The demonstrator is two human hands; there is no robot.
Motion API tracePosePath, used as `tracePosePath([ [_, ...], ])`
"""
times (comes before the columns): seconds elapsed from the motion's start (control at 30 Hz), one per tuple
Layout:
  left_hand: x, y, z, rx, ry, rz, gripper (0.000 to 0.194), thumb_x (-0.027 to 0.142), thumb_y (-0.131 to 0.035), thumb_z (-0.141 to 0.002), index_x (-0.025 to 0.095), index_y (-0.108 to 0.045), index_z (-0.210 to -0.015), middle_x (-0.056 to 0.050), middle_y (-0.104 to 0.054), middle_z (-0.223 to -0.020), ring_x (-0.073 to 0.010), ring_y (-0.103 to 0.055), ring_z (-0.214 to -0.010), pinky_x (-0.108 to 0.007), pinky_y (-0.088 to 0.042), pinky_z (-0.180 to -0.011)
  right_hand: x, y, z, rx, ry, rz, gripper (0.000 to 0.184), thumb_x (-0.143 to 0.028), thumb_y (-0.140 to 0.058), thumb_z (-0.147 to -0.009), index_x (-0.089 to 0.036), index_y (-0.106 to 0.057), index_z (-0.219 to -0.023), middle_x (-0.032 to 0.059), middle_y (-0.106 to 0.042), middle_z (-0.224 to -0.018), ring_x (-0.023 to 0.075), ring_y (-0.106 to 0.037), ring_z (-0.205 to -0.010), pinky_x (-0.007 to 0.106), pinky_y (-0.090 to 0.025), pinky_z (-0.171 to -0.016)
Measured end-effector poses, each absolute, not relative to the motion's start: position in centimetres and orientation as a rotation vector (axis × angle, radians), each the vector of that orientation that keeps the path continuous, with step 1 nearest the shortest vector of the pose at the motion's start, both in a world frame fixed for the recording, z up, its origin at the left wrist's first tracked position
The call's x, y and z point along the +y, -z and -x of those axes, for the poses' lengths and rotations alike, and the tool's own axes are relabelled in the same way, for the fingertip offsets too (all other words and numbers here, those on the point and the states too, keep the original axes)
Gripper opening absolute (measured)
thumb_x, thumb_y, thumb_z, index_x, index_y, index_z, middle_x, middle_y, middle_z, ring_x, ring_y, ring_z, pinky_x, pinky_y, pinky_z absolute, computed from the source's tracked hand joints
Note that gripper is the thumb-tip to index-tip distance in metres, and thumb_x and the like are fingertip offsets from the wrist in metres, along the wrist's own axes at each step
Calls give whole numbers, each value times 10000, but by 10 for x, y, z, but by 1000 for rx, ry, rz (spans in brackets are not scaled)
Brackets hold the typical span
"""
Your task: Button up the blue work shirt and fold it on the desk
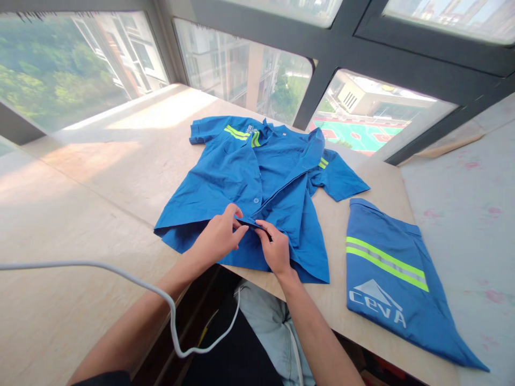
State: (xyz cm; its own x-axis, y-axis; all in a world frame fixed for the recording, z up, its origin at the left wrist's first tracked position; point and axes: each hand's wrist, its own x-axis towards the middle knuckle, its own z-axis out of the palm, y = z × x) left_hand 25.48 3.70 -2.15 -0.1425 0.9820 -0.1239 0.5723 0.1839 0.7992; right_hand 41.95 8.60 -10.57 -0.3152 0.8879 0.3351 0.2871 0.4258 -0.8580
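A blue short-sleeved work shirt [229, 177] lies spread out, its collar toward the window and its front partly open. Yellow-green and grey stripes cross the chest and sleeve. At the lower front edge my left hand [221, 233] has its thumb and fingers bent around the hem. Just to its right, my right hand [274, 246] pinches the edge of the other front panel, lifting it a little off the back layer. A button [256, 200] shows above my left hand. The fingertips are partly hidden by cloth.
A folded blue garment [386, 268] with reflective stripes and white "CEVA" lettering lies at the right, beside a flowered wall. A white cable [120, 273] crosses in front of my left forearm. Windows [241, 59] border the pale wooden surface [100, 214].
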Motion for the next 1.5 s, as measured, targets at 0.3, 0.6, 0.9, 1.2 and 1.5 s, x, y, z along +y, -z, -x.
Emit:
tracePosePath([
  [0.3, 24, 44, -273, 1849, -732, -1588, 219, 370, -557, -876, 186, -649, -803, -31, -711, -742, -152, -647, -588, -228, -436, -534, 86, 103, -423, -1746, -913, 991, 223, -236, -593, -903, -237, -750, -1061, 28, -748, -1066, 212, -716, -991, 324, -572, -905],
  [0.6, 31, 64, -280, 1697, -1036, -1284, 249, 371, -562, -867, 170, -704, -906, -17, -726, -823, -106, -624, -487, -202, -495, -490, 87, 101, -423, -1713, -994, 910, 192, -247, -611, -908, -262, -768, -1018, 17, -759, -1015, 205, -722, -942, 328, -578, -872],
  [0.9, 32, 71, -281, 1592, -1061, -1023, 348, 488, -621, -813, 144, -649, -860, -35, -702, -756, -101, -583, -460, -177, -393, -340, 87, 94, -424, -1724, -1050, 857, 185, -227, -585, -912, -248, -763, -960, 34, -742, -944, 187, -693, -891, 310, -558, -825],
  [1.2, 33, 75, -273, 1582, -1100, -1271, 254, 386, -607, -857, 151, -705, -859, -20, -699, -765, -87, -587, -493, -193, -477, -498, 87, 94, -424, -1644, -1085, 919, 155, -246, -611, -891, -221, -756, -939, 37, -739, -930, 186, -681, -868, 299, -532, -800],
  [1.5, 32, 82, -273, 1677, -1134, -1433, 244, 367, -585, -885, 175, -736, -877, -29, -715, -764, -111, -608, -519, -214, -494, -544, 87, 95, -426, -1634, -1108, 931, 171, -296, -624, -881, -220, -761, -949, 36, -732, -911, 174, -665, -811, 287, -529, -724],
])
